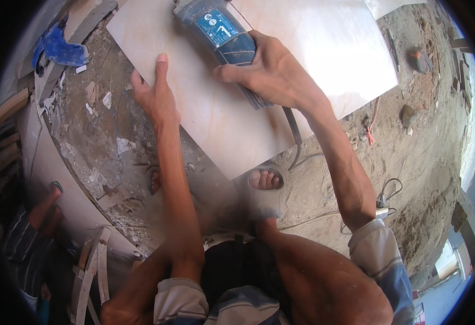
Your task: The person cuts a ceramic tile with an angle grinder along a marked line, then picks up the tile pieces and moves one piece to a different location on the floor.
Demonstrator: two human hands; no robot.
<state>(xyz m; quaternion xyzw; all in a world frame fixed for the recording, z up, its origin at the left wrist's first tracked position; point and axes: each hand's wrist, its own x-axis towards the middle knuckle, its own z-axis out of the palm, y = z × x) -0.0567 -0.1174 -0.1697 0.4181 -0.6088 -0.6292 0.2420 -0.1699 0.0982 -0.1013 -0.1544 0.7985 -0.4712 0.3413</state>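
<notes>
A large glossy pale tile [210, 130] with faint beige veining lies in front of me, one corner pointing toward my foot. My right hand [281, 73] is wrapped round the body of a dusty blue angle grinder [216, 33], which rests low over the tile. The grinder's disc is out of sight beyond the top edge. A thin dark line runs across the tile from the upper edge down to the grinder. At the tile's left edge, my left hand [159, 100] grips it, thumb on top and the other fingers mostly hidden. The grinder's black cord [293, 130] hangs down past the tile's near edge.
Dusty ground with rubble surrounds the tile. My sandalled foot [265, 187] is close to its near corner. A blue cloth [64, 49] lies upper left, an orange-and-grey tool [420, 59] upper right. A cable connection [384, 208] sits by my right forearm. Another person [29, 238] is at left.
</notes>
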